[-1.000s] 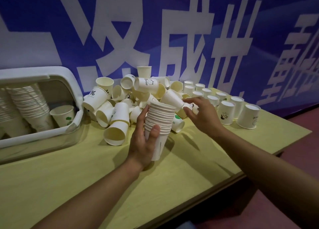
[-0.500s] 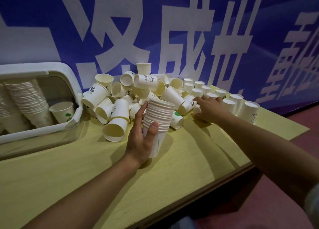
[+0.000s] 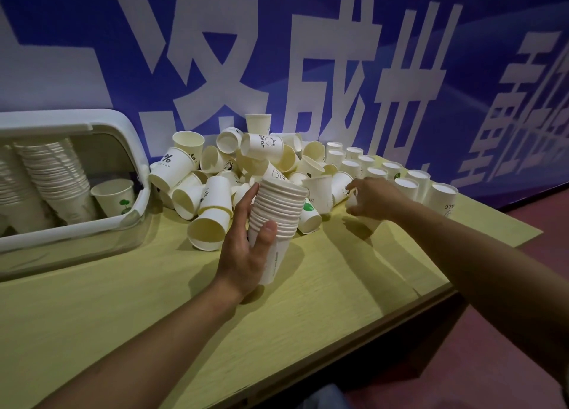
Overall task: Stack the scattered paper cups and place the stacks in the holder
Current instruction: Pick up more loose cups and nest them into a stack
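One camera on my head, looking forward and down over the table [image 3: 354, 285].

It sits close above my arms, which run in from 6 and 4 o'clock. My left hand [image 3: 246, 251] with its stack [image 3: 278, 211] lands near the centre. My right hand [image 3: 374, 197] is toward 2 o'clock, the cup pile [image 3: 246, 168] at 12 and the holder [image 3: 132, 150] at 9. The banner [image 3: 308, 54] fills the top, tilted by the wide lens. No second view shares this scene.
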The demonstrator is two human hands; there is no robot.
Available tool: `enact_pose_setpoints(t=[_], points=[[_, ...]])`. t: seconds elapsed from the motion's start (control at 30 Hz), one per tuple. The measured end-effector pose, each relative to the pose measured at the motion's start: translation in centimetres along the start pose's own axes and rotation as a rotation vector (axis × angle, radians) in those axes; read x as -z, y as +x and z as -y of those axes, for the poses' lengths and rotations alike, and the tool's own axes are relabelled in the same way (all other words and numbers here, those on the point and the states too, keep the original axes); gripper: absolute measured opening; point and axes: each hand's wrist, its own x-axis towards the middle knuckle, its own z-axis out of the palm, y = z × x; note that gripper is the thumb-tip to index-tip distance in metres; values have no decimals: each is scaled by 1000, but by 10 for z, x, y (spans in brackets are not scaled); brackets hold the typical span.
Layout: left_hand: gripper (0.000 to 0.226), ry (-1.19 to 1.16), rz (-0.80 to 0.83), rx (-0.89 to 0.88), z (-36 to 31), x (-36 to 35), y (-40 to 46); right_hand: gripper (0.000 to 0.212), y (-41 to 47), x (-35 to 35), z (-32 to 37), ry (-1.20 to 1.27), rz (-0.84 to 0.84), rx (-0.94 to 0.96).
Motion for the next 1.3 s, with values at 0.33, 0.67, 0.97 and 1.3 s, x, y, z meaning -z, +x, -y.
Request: enact_pose_setpoints(t=[0.33, 0.67, 0.97, 1.3], points=[[59, 43, 55, -5, 5, 4, -6, 58, -42, 24, 28, 333, -307, 26], [58, 99, 203, -31, -2, -10, -6, 46, -73, 44, 62, 687, -614, 253], [58, 77, 164, -23, -1, -20, -6, 72, -96, 18, 80, 990, -365, 417], [65, 58, -42, -7, 8, -8, -3, 37, -100, -19, 83, 1006, -271, 425]])
